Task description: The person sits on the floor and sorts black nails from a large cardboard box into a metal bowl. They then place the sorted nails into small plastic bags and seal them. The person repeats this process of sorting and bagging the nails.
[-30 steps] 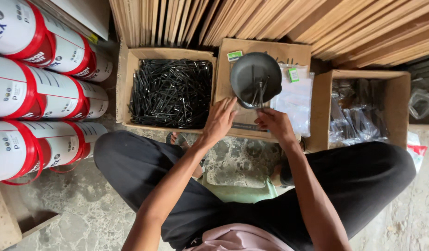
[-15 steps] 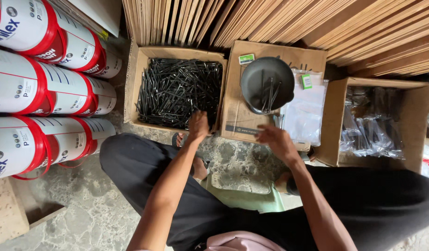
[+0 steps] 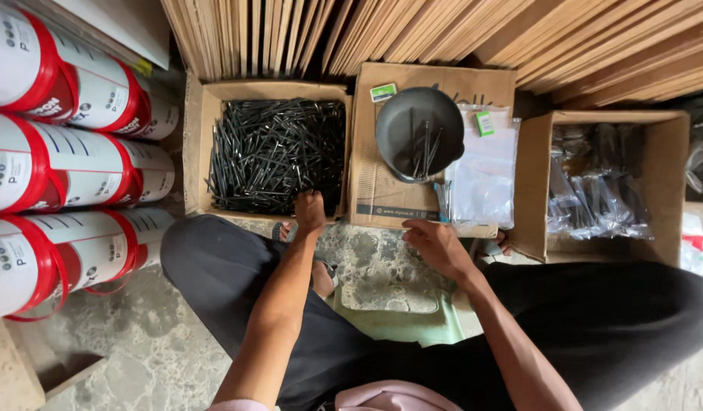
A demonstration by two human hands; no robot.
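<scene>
My left hand (image 3: 309, 211) reaches over the front edge of an open cardboard box (image 3: 195, 144) filled with long black nails (image 3: 275, 152). Its fingertips are down among the nails, so I cannot tell whether they grip any. My right hand (image 3: 435, 243) hovers low over the stone floor, just in front of a stack of clear plastic bags (image 3: 485, 179), fingers loosely curled with nothing visible in them. A dark round bowl (image 3: 401, 125) holding a few nails stands on a closed cardboard box (image 3: 382, 190) between the two hands.
A third cardboard box (image 3: 671, 190) at the right holds bagged dark nails (image 3: 595, 198). White buckets with red lids (image 3: 62, 175) lie stacked at the left. Wooden boards (image 3: 443, 38) lean behind the boxes. My crossed legs in dark trousers (image 3: 610, 327) fill the foreground.
My left hand left the bowl and moved left and down to the box of loose nails. My right hand dropped away from the bowl toward the floor in front of the bags.
</scene>
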